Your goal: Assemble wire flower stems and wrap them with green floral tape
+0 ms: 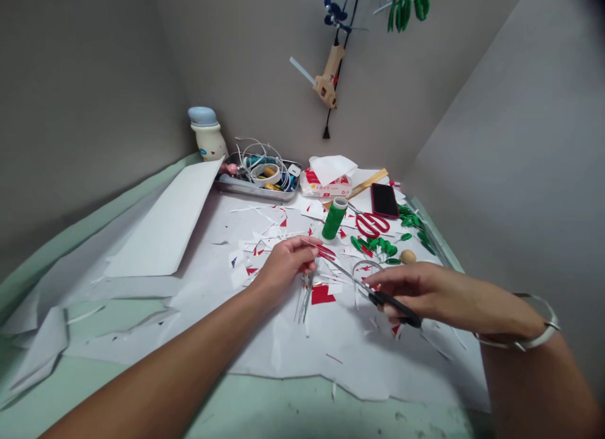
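Note:
My left hand is over the middle of the white paper, its fingertips pinched on a small red strip. My right hand grips black-handled scissors, whose long thin blades reach left to the red strip. Whether the blades touch the strip is too fine to tell. Below the left fingertips lie thin silvery wires and a cut red piece. Just behind the hands stands a green thread spool. Green leaf-shaped pieces lie beyond my right hand, near a small tan ball.
Red-handled scissors and a phone lie at the back right. A metal tray of supplies, a tissue pack and a cream bottle line the wall. A glue gun hangs above. White board leans left.

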Tool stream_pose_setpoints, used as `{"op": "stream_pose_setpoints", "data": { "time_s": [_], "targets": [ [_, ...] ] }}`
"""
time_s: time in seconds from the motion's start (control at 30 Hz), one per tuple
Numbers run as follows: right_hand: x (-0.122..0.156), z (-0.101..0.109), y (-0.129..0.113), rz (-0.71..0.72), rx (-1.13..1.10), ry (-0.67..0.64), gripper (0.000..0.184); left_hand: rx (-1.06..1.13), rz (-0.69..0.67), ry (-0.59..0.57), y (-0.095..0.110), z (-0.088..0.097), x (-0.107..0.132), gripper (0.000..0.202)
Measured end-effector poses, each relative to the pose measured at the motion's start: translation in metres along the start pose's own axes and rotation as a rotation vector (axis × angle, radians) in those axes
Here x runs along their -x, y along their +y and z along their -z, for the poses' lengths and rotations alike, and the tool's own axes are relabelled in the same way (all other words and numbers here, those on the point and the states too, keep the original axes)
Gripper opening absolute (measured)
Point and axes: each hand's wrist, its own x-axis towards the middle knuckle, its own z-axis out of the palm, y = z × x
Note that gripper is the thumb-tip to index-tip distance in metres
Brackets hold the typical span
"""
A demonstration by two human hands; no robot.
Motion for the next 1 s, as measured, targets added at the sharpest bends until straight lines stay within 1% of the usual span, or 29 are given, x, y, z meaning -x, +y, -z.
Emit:
{"op": "stream_pose_setpoints", "data": {
  "time_s": [0.1,0.17,0.3,0.63,0.83,1.0],
  "targets": [
    [-0.0017,0.0000,0.0027,-0.024,-0.129,0.033,0.056,-0.001,0.004,-0.016,0.0006,0.0003,0.0004,0.021],
    [-0.0021,0.0002,0.0022,-0.034,-0.114,0.039,0.060,-0.005,0.012,-0.016,0.0014,0.0001,0.0008,0.020],
    [-0.0023,0.0024,0.0007,-0.038,-0.017,0.023,0.053,-0.031,0.024,-0.031,0.0021,-0.0005,0.0021,0.020],
    [-0.0014,0.0081,0.0022,-0.078,0.011,0.022,0.053,-0.042,0.035,-0.051,0.0014,0.0002,0.0027,0.021],
    [-0.0063,0.0092,0.0053,-0.069,-0.016,-0.019,0.048,-0.031,0.039,-0.053,0.0029,-0.0012,0.0043,0.020],
    [-0.0085,0.0078,0.0029,-0.028,-0.035,-0.006,0.047,-0.016,0.035,-0.072,0.0034,-0.0021,0.0056,0.021]
  ]
}}
